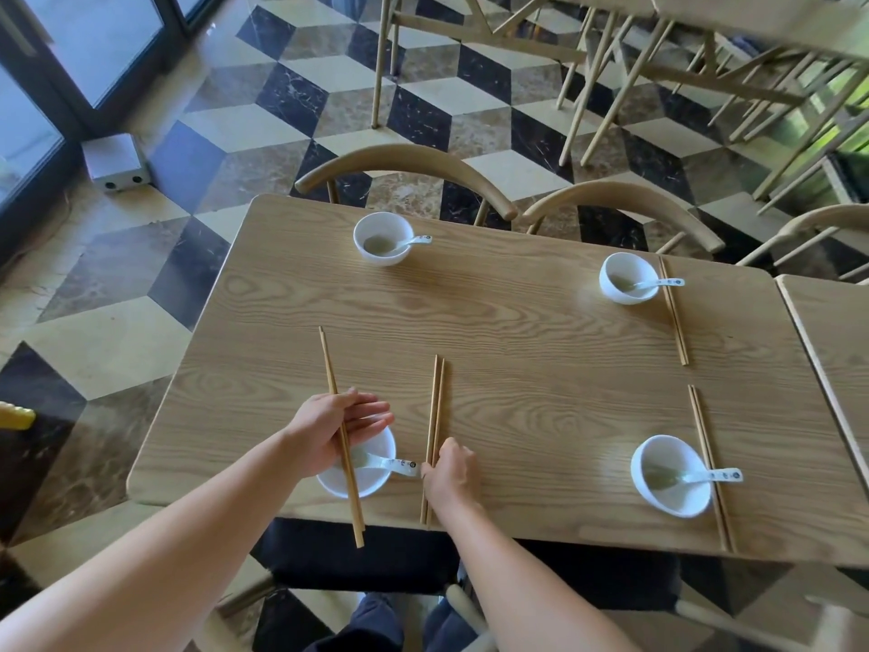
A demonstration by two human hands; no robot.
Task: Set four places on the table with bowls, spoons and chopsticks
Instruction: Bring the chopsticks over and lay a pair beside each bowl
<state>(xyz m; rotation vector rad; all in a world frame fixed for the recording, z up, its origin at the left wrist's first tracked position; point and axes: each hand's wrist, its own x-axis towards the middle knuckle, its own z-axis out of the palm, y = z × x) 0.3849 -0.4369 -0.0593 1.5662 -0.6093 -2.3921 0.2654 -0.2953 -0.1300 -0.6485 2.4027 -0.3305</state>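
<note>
i see left hand [331,428] gripping a chopstick pair [342,437] over the lower-left bowl [371,484]; right hand [451,470] pinching 2nd pair [435,416] flat on table [541,392].

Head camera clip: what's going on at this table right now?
A person is setting a wooden table for four. Four white bowls, each with a spoon, are out. The left hand holds a pair of chopsticks above the near-left bowl. The right hand rests on another pair lying beside that bowl. Both right-side bowls have chopsticks alongside. The far-left bowl has none yet.
</note>
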